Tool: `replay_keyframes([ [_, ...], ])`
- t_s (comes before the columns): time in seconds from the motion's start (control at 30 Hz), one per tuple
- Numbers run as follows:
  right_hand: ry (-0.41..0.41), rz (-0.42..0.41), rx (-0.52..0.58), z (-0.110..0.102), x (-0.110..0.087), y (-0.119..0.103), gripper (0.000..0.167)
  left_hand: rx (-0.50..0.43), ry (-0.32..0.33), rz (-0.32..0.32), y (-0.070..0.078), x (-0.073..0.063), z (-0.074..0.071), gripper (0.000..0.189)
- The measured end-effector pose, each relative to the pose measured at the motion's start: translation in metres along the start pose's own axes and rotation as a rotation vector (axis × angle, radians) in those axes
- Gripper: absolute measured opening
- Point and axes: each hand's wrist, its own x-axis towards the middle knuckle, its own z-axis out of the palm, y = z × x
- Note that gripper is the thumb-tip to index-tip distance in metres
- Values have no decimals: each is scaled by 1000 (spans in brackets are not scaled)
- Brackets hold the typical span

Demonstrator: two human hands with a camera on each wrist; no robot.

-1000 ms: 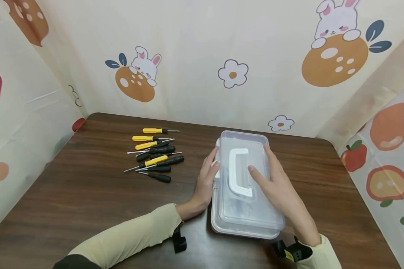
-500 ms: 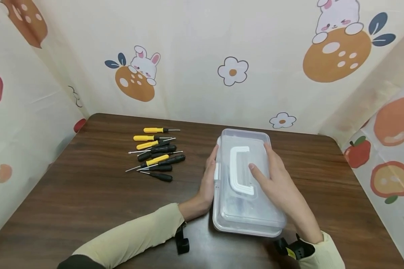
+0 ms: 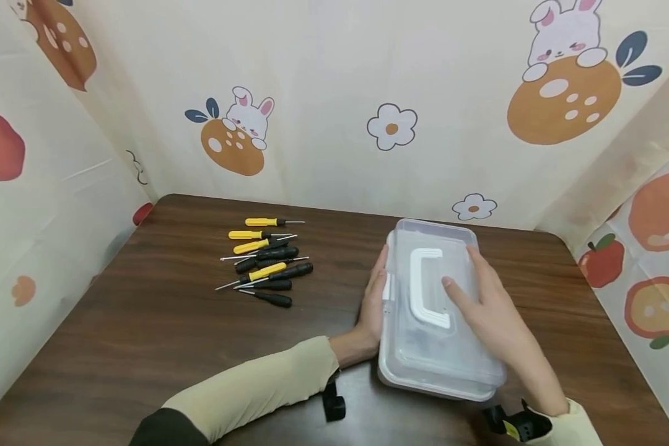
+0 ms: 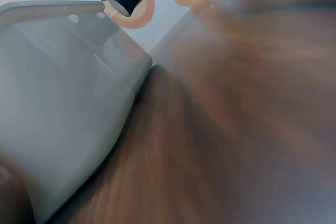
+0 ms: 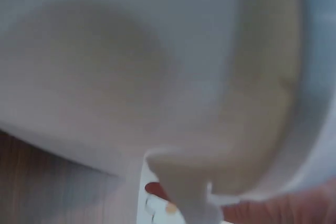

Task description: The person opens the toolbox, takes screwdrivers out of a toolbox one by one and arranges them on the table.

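A translucent plastic storage box (image 3: pixel 440 359) with a closed lid and a white carrying handle (image 3: pixel 420 288) stands on the table between my hands. My left hand (image 3: pixel 370 310) lies flat along its left side, fingers straight and pointing away from me. On the other side my right hand (image 3: pixel 498 316) rests against the right edge, its thumb extended over the lid beside the handle. The box wall (image 4: pixel 68 93) fills the left of the left wrist view. Up close and blurred, the pale box (image 5: pixel 131 77) covers most of the right wrist view.
Several screwdrivers (image 3: pixel 273 255) with yellow or black handles lie in a loose pile left of the box. The dark wood table (image 3: pixel 161 322) ends at a printed curtain (image 3: pixel 323 136) behind, with more printed cloth at both sides.
The box has slid to the right across the table, and both hands have moved along with it. The screwdrivers keep their places; the head view has shifted slightly.
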Motion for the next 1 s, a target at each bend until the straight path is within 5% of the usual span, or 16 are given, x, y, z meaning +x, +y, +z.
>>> replay_keyframes([
  [0.37,-14,45,-25,-58,5,70,86,197,62,9,-41,33,70,52],
  [0.57,-25,45,-37,-91,16,108,85,372,-64,-16,-54,61,99,54],
  [0.67,-41,41,-22,-105,25,125,83,499,-155,-52,-55,78,105,56],
  [0.83,-73,68,1,-114,37,142,81,664,-194,-104,-57,92,108,58],
  [0.93,-87,98,-15,-115,43,140,82,692,-246,-92,-51,99,98,58],
  [1.0,-45,65,-129,-114,43,133,80,731,-286,-102,-44,101,86,58],
])
